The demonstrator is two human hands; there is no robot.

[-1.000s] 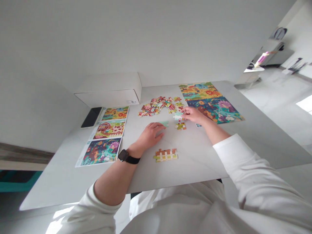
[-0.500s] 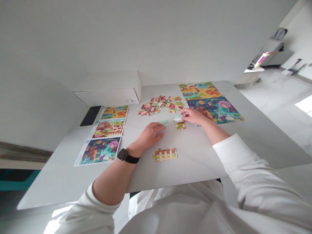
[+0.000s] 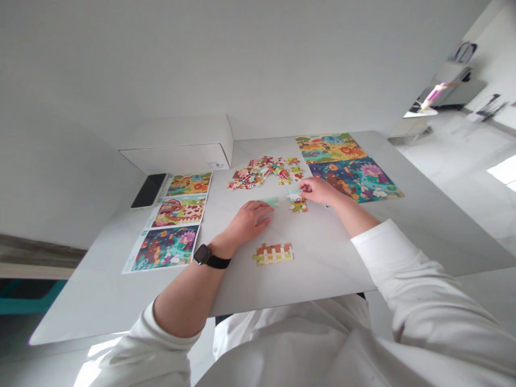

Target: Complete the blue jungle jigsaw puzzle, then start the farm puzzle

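Note:
My right hand [image 3: 318, 191] pinches a small puzzle piece [image 3: 295, 192] and presses it against a little joined cluster [image 3: 299, 205] on the white table [image 3: 322, 263]. My left hand [image 3: 249, 220] lies flat, its fingertips resting on a pale teal piece [image 3: 270, 202]. A black watch sits on that wrist. Closer to me lies a joined strip of fence pieces [image 3: 274, 254]. A heap of loose pieces [image 3: 264, 173] lies just beyond both hands.
Two finished puzzles [image 3: 349, 166] lie at the right rear. A sheet of three reference pictures [image 3: 173, 223] lies at the left, a black phone [image 3: 148, 190] beside it. A white box [image 3: 179, 145] stands at the back against the wall.
My right hand has brought its piece a little nearer and down onto the small cluster. My left hand has stayed where it was.

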